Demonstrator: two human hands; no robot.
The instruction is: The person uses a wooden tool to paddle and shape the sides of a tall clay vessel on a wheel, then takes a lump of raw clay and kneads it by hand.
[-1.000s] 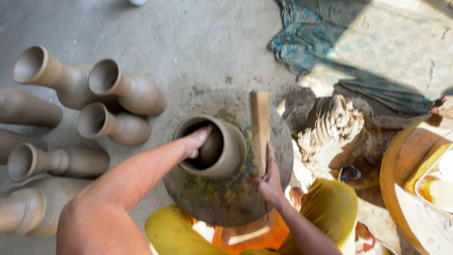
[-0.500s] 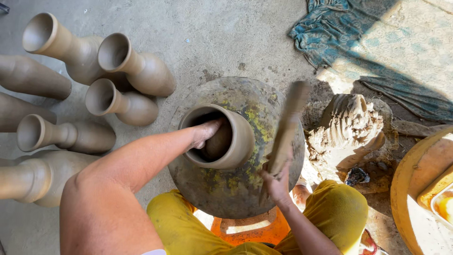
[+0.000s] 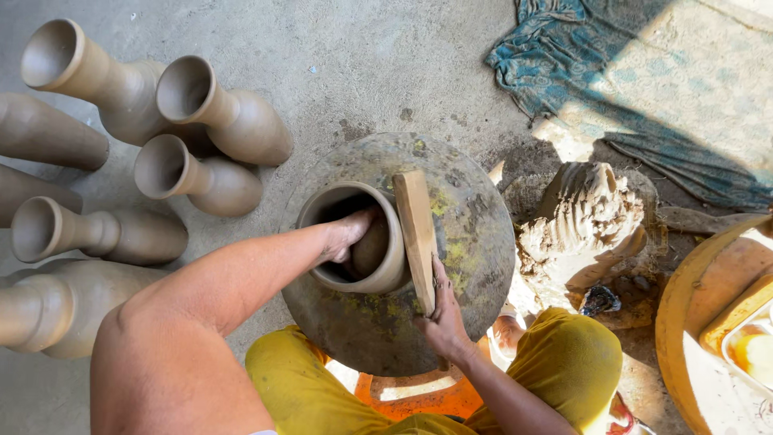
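Outdoors, on a bare concrete floor [image 3: 386, 56] | a person's left hand [image 3: 350, 235] reaches inside the clay pot [image 3: 403, 258] on their lap, grip hidden | right hand [image 3: 441, 316] clasps a wooden paddle [image 3: 417, 234] flat against the shoulder | pot rounded, neck formed | finished vases [image 3: 209, 113] lie left, raw clay lump [image 3: 584, 221] right, blue cloth [image 3: 644, 97] beyond.

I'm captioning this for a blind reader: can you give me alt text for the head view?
A person's left hand reaches inside a large round clay pot while the right hand presses a flat wooden paddle against its shoulder. Unfired long-necked vases lie on the concrete floor at left.
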